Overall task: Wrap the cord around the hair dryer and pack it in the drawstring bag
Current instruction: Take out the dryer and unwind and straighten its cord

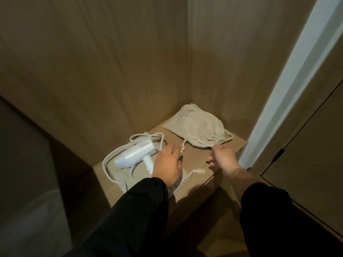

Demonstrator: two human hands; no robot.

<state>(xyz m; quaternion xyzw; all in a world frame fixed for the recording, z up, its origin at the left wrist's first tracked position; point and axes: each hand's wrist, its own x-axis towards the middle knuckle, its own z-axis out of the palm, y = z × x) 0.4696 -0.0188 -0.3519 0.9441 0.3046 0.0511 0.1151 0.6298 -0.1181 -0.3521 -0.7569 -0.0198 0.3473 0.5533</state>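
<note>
White plastic hair dryer [133,154] on its side, left part of wood-look shelf [194,157]. Barrel long axis: near-left to far-right. Can't tell which end is the nozzle. Handle sticking toward the near edge, tip partly hidden behind left hand [167,164]. Cord [104,162] not wrapped: loose loops sprawled round the dryer, one at far side, one big one at left running to the near edge.

Beige cloth drawstring bag [196,127] at far right, near the corner, well apart from the dryer. Long axis far-left to near-right; mouth at near-right end, bunched and mostly cinched. Drawstring [196,139] trailing out left and right of the mouth.

Hands apart, both in black sleeves. Left: fingers spread and relaxed, nothing gripped, hovering just beside the dryer handle; touching or not, can't tell. Right hand [222,158]: fingertips down at the bag mouth, right by the drawstring; pinching it or not, can't tell (blur).

Whitish twisted scrap [196,171] on shelf btwn the hands, near edge; unclear what.

Step, as a guess: very start, nothing done yet. Probably a reach for the dryer w/ left and for the bag w/ right.

Next move, prob: close left round the handle, lift, gather the loose cord and wind it round the handle w/o tangling the loops. Then loosen the cinched mouth wide enough before any packing.
</note>
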